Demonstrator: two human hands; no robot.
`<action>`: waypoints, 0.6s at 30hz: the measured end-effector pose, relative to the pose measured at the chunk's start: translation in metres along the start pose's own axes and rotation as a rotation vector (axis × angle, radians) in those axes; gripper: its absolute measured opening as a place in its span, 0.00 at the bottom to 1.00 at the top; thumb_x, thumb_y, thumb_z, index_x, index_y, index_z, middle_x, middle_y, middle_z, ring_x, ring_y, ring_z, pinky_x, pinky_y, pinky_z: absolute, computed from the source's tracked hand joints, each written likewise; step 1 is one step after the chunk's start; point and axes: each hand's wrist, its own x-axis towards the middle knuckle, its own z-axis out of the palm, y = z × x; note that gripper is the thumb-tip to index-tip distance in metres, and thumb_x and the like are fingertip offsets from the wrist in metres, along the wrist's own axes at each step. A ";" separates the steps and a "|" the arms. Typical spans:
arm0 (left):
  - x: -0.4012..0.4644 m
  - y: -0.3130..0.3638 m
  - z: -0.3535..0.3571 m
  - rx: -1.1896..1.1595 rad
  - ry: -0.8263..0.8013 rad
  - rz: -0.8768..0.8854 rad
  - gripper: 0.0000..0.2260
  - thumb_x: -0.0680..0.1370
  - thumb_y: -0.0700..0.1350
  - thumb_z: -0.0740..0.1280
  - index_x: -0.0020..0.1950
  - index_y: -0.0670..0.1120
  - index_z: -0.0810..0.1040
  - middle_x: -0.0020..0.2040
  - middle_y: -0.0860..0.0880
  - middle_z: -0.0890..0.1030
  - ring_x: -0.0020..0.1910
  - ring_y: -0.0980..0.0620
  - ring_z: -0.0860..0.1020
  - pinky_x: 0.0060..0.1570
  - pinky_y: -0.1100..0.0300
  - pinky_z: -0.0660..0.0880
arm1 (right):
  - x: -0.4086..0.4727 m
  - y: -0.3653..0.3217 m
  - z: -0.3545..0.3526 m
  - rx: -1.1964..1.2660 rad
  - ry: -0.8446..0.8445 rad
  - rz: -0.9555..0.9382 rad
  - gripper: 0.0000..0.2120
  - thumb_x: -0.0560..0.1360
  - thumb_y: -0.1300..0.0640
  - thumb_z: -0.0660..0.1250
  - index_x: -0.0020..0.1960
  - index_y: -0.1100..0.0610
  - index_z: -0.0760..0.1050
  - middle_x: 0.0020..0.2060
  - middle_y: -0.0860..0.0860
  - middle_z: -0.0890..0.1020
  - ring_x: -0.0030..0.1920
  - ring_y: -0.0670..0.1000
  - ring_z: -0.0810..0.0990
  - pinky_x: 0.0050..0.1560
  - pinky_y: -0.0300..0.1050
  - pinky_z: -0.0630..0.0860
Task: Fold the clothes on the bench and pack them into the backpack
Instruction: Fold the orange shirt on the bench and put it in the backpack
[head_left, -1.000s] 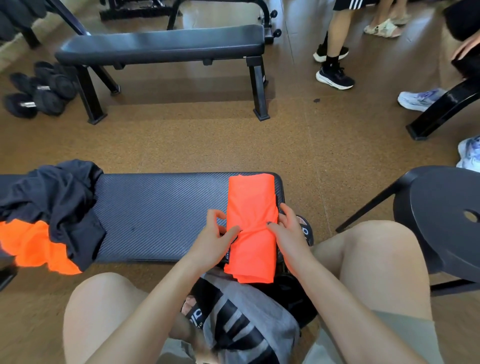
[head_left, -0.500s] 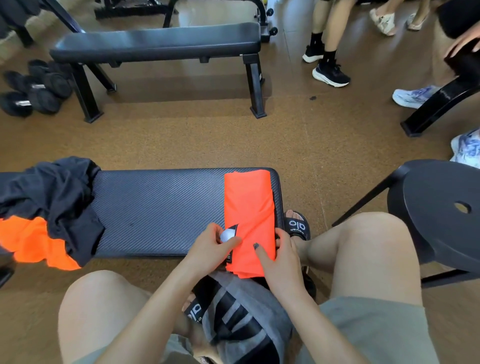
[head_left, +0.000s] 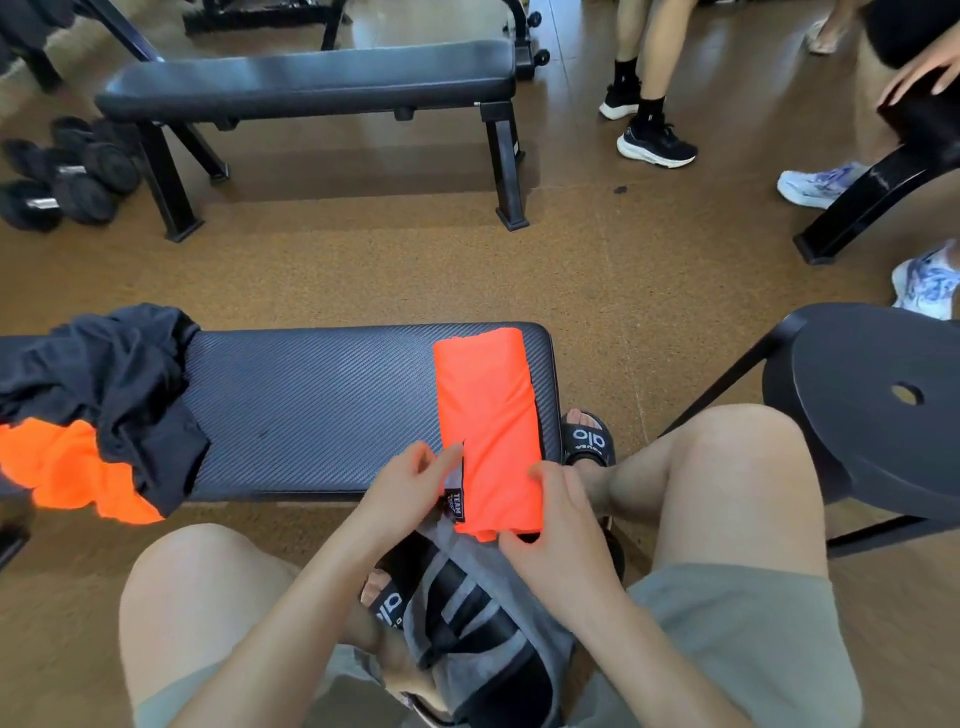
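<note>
A folded orange garment (head_left: 488, 415) lies as a long strip across the right end of the black padded bench (head_left: 311, 405), its near end hanging over the edge. My left hand (head_left: 410, 483) pinches its left edge by a small black label. My right hand (head_left: 550, 525) grips the near right corner. Below, between my knees, sits the grey and black backpack (head_left: 483, 623). An unfolded heap of black cloth (head_left: 104, 379) with an orange piece (head_left: 67, 467) lies on the bench's left end.
A second black bench (head_left: 311, 78) stands across the cork floor, with dumbbells (head_left: 67, 176) to its left. A black round stool (head_left: 878, 405) is at my right knee. Other people's legs and shoes (head_left: 654, 140) are at the far right.
Both hands slid down the orange strip toward its near end. The left hand now pinches the edge by the label; the right moved under the near corner.
</note>
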 end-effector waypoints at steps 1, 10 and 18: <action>0.006 0.004 -0.001 -0.007 0.006 -0.016 0.25 0.75 0.69 0.61 0.39 0.47 0.68 0.37 0.50 0.71 0.39 0.49 0.72 0.45 0.52 0.70 | 0.000 0.000 0.000 -0.092 -0.006 -0.050 0.24 0.72 0.51 0.71 0.65 0.50 0.66 0.58 0.45 0.65 0.56 0.46 0.70 0.52 0.43 0.73; 0.047 0.024 -0.003 -0.147 -0.006 -0.145 0.22 0.69 0.60 0.75 0.43 0.48 0.66 0.38 0.48 0.72 0.35 0.49 0.72 0.37 0.54 0.73 | 0.015 0.007 -0.014 -0.282 0.003 -0.273 0.05 0.76 0.61 0.65 0.48 0.58 0.69 0.48 0.51 0.69 0.42 0.53 0.69 0.40 0.52 0.73; 0.054 0.024 -0.009 -0.228 -0.207 -0.161 0.23 0.68 0.59 0.76 0.51 0.43 0.80 0.48 0.43 0.86 0.46 0.46 0.84 0.52 0.49 0.81 | 0.014 0.009 -0.019 -0.286 -0.058 -0.332 0.06 0.76 0.61 0.64 0.47 0.56 0.67 0.48 0.50 0.68 0.41 0.54 0.69 0.40 0.53 0.74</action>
